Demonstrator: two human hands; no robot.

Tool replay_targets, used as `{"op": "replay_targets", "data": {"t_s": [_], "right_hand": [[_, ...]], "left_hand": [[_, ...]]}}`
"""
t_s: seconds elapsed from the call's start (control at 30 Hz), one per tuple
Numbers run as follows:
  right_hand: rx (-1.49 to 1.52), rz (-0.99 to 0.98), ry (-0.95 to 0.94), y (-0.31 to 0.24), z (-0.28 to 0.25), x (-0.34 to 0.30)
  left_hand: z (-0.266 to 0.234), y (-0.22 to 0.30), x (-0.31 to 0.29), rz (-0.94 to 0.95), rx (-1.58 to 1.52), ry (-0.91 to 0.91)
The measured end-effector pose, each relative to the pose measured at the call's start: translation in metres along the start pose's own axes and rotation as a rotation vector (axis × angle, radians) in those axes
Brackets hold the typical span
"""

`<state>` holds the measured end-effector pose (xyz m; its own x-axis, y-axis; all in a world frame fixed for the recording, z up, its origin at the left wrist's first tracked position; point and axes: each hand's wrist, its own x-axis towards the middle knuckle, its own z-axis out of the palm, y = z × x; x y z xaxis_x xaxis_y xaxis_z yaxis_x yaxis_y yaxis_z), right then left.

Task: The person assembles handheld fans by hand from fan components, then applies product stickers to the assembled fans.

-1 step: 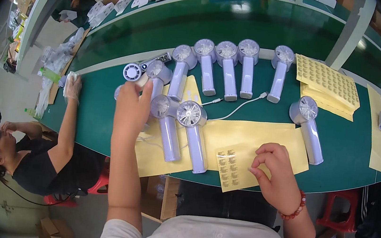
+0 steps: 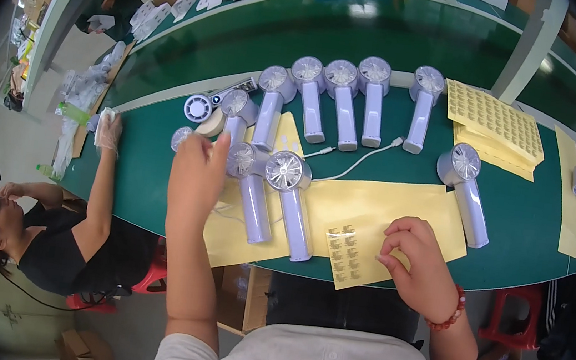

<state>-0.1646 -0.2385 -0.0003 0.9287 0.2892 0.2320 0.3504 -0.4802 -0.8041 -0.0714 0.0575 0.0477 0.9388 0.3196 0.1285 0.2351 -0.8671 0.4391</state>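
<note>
My left hand (image 2: 197, 172) is at the left of the group of handheld fans, near a fan's round head (image 2: 181, 138). Its thumb points up and its fingers curl away from view, so their grip is hidden. My right hand (image 2: 421, 268) hovers beside a partly used yellow label sheet (image 2: 341, 258), thumb and forefinger nearly together; whatever is between them is too small to make out. Two lavender handheld fans, a nearer one (image 2: 295, 224) and its neighbour (image 2: 255, 212), lie between my hands on yellow backing sheets (image 2: 393, 200).
Several more fans (image 2: 343, 108) lie farther back, with one fan (image 2: 471, 202) at right. A white cable (image 2: 362, 164) crosses the table. Label sheets (image 2: 496, 123) sit at back right. Near my left hand are a pale disc (image 2: 212, 124) and a small fan (image 2: 198, 108). A co-worker (image 2: 71, 247) sits left.
My left hand has drawn slightly down and back, baring the pale disc and more of the fan head beside it. My right hand has barely moved.
</note>
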Motion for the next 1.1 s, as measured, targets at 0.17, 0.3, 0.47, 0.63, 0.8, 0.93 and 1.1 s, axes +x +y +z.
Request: {"op": "replay_targets", "data": {"t_s": [0.17, 0.3, 0.47, 0.63, 0.8, 0.93, 1.1], "right_hand": [[0.134, 0.06, -0.111, 0.006, -0.007, 0.006], [0.172, 0.084, -0.113, 0.005, -0.003, 0.012], [0.238, 0.056, -0.113, 0.004, 0.012, 0.027], [0.111, 0.032, -0.095, 0.011, 0.033, 0.042], [0.048, 0.045, -0.09, 0.013, 0.042, 0.047], [-0.012, 0.021, -0.054, 0.015, 0.048, 0.046], [-0.133, 0.023, -0.046, 0.008, 0.054, 0.044]], "left_hand": [[0.017, -0.013, -0.052, 0.016, 0.14, -0.166], [0.024, -0.013, -0.053, -0.028, 0.056, -0.222], [0.023, -0.034, -0.068, -0.017, -0.395, 0.044], [0.024, -0.024, -0.079, 0.087, -1.27, -0.147], [0.039, -0.012, -0.086, -0.026, -1.597, -0.444], [0.047, -0.006, -0.089, -0.162, -1.765, -0.616], [0.052, -0.006, -0.089, -0.16, -1.777, -0.714]]}}
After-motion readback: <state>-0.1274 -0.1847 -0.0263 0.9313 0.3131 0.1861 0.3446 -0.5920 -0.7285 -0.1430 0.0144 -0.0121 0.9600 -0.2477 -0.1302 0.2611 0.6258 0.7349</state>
